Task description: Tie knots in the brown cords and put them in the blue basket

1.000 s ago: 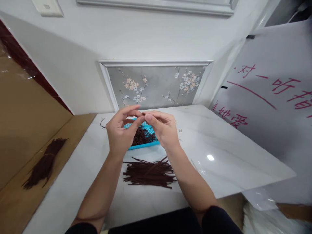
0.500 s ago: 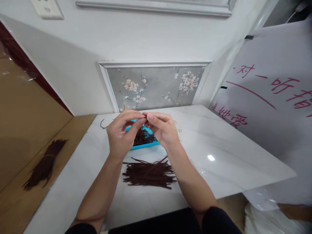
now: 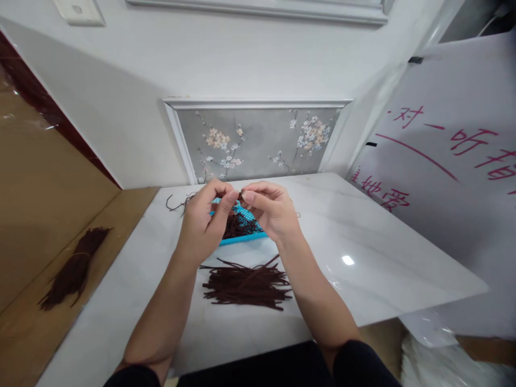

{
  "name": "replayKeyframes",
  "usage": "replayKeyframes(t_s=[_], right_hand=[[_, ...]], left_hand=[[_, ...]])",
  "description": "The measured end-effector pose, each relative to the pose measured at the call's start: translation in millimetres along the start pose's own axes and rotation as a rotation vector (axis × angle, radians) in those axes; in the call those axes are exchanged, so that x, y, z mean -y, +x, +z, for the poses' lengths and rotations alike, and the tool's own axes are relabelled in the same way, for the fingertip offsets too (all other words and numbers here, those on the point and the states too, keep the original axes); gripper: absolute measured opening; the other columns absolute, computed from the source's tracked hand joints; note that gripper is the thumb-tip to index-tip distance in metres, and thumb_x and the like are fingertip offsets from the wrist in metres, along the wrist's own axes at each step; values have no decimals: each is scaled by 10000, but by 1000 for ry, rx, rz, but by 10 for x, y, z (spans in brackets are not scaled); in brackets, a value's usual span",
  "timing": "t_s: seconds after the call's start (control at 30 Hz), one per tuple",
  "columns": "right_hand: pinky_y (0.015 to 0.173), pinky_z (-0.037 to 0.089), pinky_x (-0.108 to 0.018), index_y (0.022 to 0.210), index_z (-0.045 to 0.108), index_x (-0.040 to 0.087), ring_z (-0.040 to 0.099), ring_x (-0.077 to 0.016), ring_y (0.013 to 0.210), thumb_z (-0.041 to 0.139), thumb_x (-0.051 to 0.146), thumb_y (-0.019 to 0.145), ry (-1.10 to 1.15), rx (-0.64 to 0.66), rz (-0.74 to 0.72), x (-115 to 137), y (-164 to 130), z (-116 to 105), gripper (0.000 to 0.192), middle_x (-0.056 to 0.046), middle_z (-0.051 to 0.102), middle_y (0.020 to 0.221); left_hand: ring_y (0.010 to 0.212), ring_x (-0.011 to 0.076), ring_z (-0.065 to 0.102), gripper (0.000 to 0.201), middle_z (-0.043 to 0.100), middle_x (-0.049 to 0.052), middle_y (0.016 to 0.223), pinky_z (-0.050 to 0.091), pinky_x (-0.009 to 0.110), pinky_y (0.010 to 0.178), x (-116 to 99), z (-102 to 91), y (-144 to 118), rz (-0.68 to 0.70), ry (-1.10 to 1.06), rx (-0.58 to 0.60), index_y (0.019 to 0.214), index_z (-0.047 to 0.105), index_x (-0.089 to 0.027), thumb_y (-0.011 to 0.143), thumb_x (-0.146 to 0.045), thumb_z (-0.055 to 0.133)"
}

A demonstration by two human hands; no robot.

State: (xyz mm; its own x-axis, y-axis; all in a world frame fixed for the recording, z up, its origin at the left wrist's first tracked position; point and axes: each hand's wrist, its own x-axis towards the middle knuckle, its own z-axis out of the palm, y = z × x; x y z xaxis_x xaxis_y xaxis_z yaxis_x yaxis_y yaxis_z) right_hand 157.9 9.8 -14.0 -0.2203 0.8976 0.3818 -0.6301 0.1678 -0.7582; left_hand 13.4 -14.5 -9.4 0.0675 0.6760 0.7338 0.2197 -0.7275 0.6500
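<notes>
1. Where the two hands meet above the white table (image 3: pixel 382 242), the left hand (image 3: pixel 203 223) and right hand (image 3: pixel 272 210) have thumb and forefinger tips pressed together on a short dark brown strip (image 3: pixel 240 196); only a sliver of it shows between the fingertips.
2. Left hand: fingers curled, thumb up against the forefinger, pinched shut on the strip's left end. Right hand: same pinch on the right end, remaining fingers folded loosely.
3. Directly beneath and just behind the pinch sits a blue basket (image 3: pixel 242 236), low-walled, with a tangle of brown strips inside; the hands hide most of it.
4. Nearer the body than the pinch, between the forearms, lies a loose pile of brown strips (image 3: pixel 245 284), flat on the table, mostly laid lengthwise side to side.
5. Out past the left hand, a few stray curled strips (image 3: pixel 177 204) lie on the table.
6. Far to the left of the grip, off the table on a wooden surface (image 3: pixel 24 333), rests a bundle of brown strips (image 3: pixel 72 274).
7. Beyond the hands, a floral wall panel (image 3: pixel 258 142).
</notes>
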Motion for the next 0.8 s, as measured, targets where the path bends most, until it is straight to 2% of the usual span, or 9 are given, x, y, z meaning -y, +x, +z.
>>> replayKeyframes(t_s=[0.13, 0.23, 0.47, 0.67, 0.8], right_hand=[[612, 535, -275, 730, 775, 265, 615, -109, 604, 884, 339, 613, -100, -26, -100, 6, -20, 15, 177, 36, 726, 688], [621, 536, -287, 763, 776, 273, 618, -116, 619, 863, 356, 651, -157, -61, -151, -2, -28, -1, 164, 27, 731, 715], [694, 562, -312, 776, 774, 274, 642, -130, 674, 844, 344, 676, -171, -115, -196, -3, -47, -5, 142, 17, 735, 745], [712, 564, -305, 759, 771, 277, 630, -118, 657, 847, 318, 670, -119, -103, -199, -5, -38, 15, 123, 23, 728, 737], [687, 552, -302, 764, 762, 268, 618, -119, 640, 844, 328, 672, -146, -123, -184, 0, -43, 14, 137, 25, 715, 720]], left_hand=[[627, 116, 610, 278, 582, 6, 691, 573, 202, 525, -118, 57, -31, -212, -203, 15, 851, 629, -193, 931, -455, 585], [624, 124, 614, 270, 581, 6, 685, 570, 212, 506, -141, 71, -37, -244, -289, 15, 852, 637, -194, 913, -456, 613], [795, 128, 650, 207, 652, 26, 912, 558, 187, 549, 52, 105, 10, 38, -96, -98, 962, 700, -225, 805, -346, 760], [754, 117, 654, 122, 717, 10, 849, 549, 222, 593, 158, 135, 65, 347, 60, -212, 924, 782, -277, 826, -214, 744], [736, 129, 651, 104, 730, 13, 818, 544, 254, 638, 177, 126, 80, 419, 169, -267, 890, 793, -286, 808, -226, 767]])
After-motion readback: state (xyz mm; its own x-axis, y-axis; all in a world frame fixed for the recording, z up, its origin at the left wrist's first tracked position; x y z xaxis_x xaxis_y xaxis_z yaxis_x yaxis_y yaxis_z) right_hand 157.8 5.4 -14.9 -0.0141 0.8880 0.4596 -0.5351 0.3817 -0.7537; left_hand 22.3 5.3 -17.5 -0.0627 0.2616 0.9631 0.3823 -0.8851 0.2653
